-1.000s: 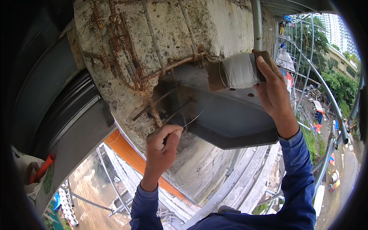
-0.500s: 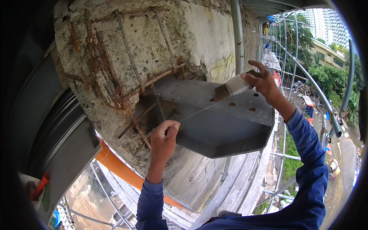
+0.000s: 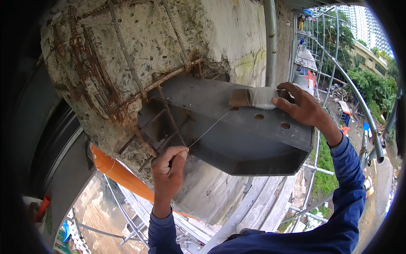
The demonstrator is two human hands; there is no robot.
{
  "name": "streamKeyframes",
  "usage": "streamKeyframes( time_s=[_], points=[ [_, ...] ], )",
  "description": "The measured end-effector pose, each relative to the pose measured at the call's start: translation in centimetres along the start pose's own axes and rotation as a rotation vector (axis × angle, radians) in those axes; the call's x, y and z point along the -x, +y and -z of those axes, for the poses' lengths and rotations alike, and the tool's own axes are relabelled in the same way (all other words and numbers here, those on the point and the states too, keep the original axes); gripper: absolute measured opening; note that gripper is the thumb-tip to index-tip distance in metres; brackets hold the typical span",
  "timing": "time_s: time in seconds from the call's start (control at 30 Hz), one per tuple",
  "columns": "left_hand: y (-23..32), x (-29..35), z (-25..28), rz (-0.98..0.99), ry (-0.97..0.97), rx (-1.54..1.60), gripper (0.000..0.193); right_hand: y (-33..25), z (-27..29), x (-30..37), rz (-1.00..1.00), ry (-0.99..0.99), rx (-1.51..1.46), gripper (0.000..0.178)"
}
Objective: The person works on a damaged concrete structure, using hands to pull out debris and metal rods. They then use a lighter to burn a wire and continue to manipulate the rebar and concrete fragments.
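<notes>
My left hand (image 3: 168, 171) is closed in a pinch on a thin pale string (image 3: 209, 130), below the rusty bars. The string runs taut up and right to near a hole in the dark steel bracket (image 3: 249, 139). On the bracket's upper plate lies a spool of white string (image 3: 263, 98), wound on a brown cardboard-like core whose bare end points left. My right hand (image 3: 302, 106) grips the spool's right end, its thumb on the winding and its fingers curled behind. Whether the string passes through the hole I cannot tell.
Rusty rebar (image 3: 173, 79) sticks out of broken concrete (image 3: 144, 51) at the left. A vertical pipe (image 3: 271, 42) stands behind the bracket. Scaffold tubes (image 3: 353, 95) line the right side, above ground far below. An orange beam (image 3: 120, 172) slants under my left arm.
My right hand has lowered the spool onto the bracket plate, where it lies level instead of tilted. My left hand sits slightly lower and left, still pinching the string. The view has shifted.
</notes>
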State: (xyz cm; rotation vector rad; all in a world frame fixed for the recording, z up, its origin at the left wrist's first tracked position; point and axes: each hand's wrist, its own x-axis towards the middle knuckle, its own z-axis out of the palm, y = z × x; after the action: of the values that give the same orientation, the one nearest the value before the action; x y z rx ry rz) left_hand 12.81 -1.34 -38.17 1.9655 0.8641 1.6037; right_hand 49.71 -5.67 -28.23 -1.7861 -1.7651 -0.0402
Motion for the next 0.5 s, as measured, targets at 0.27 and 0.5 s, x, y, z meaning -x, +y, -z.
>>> streamKeyframes(
  time_s=[0.27, 0.5],
  points=[
    [-0.1, -0.4, -0.1, 0.043, -0.026, 0.000, 0.010, -4.0, 1.0, 8.8, 0.724, 0.043, -0.554, 0.060],
    [0.3, -0.5, -1.2, 0.004, -0.070, 0.002, 0.009, 1.9, -23.1, 22.1, 0.003, -1.121, -0.499, 0.030]
  ],
)
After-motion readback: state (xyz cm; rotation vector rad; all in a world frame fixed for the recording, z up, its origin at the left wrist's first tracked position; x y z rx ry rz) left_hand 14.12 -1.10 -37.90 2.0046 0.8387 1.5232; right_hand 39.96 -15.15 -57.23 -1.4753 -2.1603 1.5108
